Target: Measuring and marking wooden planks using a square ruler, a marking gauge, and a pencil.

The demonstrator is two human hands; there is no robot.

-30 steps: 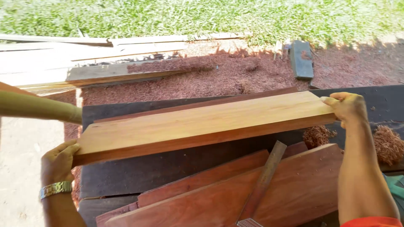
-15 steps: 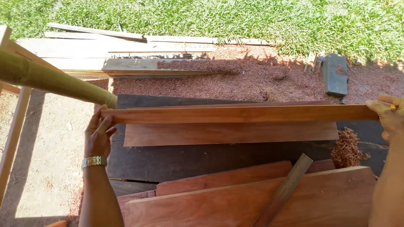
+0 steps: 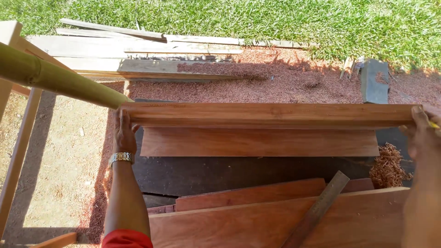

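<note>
I hold a long light-brown wooden board [image 3: 271, 115] level in front of me, tipped so its narrow edge faces up. My left hand [image 3: 123, 133], with a metal wristwatch, grips its left end. My right hand [image 3: 425, 135] grips its right end at the frame's edge. Directly beneath lies a second, similar board [image 3: 259, 143] flat on a dark work surface [image 3: 206, 172].
Reddish planks [image 3: 275, 216] are stacked at the near edge with a flat metal ruler [image 3: 317, 209] lying across them. A green bamboo pole [image 3: 55, 78] juts in from the left. Wood shavings [image 3: 388, 165], red sawdust, weathered planks [image 3: 138, 46] and grass lie beyond.
The board has turned from lying flat to standing on edge and lifted clear of the second board. My left hand shifted to its left end; the view has panned left.
</note>
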